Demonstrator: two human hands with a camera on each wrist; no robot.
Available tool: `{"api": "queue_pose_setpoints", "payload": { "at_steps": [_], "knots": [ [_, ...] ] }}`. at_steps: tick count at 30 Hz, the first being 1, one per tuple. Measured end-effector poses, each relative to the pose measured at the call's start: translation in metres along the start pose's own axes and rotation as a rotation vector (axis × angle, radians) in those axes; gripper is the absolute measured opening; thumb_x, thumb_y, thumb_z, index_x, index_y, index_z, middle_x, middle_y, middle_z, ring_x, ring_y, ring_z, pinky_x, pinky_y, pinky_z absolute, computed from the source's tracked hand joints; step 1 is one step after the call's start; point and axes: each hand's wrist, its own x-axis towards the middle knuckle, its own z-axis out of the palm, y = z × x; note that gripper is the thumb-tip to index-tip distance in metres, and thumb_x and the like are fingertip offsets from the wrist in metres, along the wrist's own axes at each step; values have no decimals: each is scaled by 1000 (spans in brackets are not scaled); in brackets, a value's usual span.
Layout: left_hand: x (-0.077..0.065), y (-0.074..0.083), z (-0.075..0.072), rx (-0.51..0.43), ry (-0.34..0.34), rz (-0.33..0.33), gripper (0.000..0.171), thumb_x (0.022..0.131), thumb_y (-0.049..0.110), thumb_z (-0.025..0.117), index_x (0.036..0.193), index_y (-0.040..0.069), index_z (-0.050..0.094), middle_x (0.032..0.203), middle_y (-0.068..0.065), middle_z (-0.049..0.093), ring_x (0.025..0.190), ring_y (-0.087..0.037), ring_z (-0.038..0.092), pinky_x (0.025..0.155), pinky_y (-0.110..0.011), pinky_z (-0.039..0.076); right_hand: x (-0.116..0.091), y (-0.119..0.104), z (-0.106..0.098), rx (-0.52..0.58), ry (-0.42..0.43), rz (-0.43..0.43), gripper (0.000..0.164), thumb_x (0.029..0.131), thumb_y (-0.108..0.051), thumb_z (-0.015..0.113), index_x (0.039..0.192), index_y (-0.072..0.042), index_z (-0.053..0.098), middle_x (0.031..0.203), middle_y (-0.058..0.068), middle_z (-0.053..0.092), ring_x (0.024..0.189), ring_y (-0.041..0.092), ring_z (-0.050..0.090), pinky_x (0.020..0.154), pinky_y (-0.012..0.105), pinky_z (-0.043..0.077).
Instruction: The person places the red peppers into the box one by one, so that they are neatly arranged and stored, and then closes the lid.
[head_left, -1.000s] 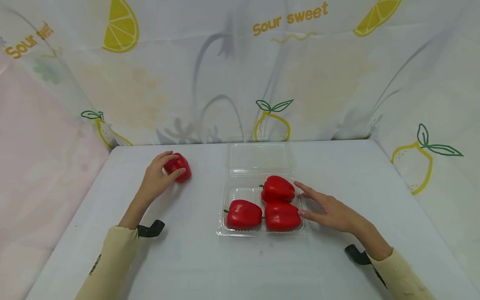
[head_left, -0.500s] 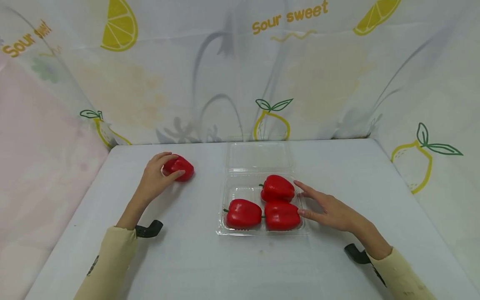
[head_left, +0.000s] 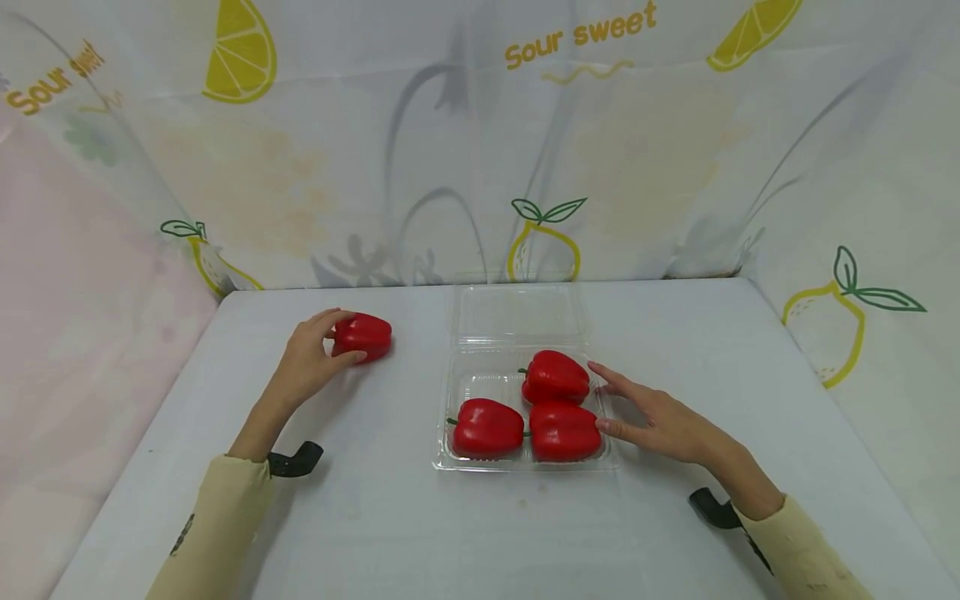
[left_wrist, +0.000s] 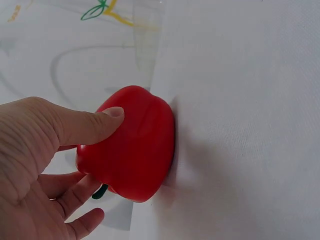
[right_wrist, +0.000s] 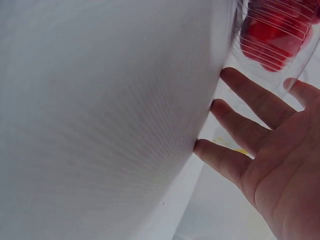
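At the back left of the table, my left hand point(head_left: 307, 354) holds a red bell pepper point(head_left: 367, 336) between thumb and fingers. In the left wrist view the thumb lies on the pepper point(left_wrist: 137, 145), whose green stem point(left_wrist: 100, 192) points back toward the palm. My right hand point(head_left: 663, 423) is at the right side of a clear plastic clamshell box point(head_left: 442, 462), fingers spread and fairly straight. Its fingertips meet the table beside the box wall in the right wrist view. Inside the box lie three red bell peppers: one at front left point(head_left: 487, 429), one at front right point(head_left: 566, 432), one behind point(head_left: 555, 377).
The box's lid point(head_left: 521, 312) is folded back toward the wall. Its back left space shows bare ribbed plastic. A white cloth covers the table point(head_left: 405, 533), and a lemon-printed curtain point(head_left: 637, 167) stands along the back and sides. Black wrist mounts point(head_left: 298, 460) stick out from both forearms.
The pepper in my left hand has turned and shifted slightly to the right, showing more of its side. My right hand and the box have stayed in place.
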Motion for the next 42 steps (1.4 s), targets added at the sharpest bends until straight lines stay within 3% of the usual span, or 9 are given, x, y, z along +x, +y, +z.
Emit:
{"api": "queue_pose_setpoints", "payload": {
  "at_steps": [10,16,27,42],
  "knots": [
    [-2,-1,2,45,56,60,56,80,8,81,130,2,56,127,-22,57,114,-41,45,82,-54,46,-1,1,1,-8,6,-12,80,91,-46,65,157,-33,22,144,12,50,130,34,49,93,68,42],
    [-5,-2,4,29,54,25,56,81,11,81,130,5,56,130,-22,52,121,-42,44,87,-62,48,-1,2,1,2,7,-17,80,91,-46,66,157,-32,23,145,11,49,130,33,49,93,67,43],
    [-8,-2,6,11,34,-7,57,82,15,81,132,5,53,132,-21,49,120,-39,46,85,-60,51,-1,2,2,1,8,-23,79,91,-45,65,157,-31,23,146,11,48,130,34,48,93,68,43],
    [-12,22,-4,9,41,2,60,81,19,83,132,6,54,132,-18,50,120,-39,47,81,-59,54,-1,1,0,4,5,-29,79,92,-45,64,157,-31,22,146,11,48,130,34,48,94,68,42]
  ]
}}
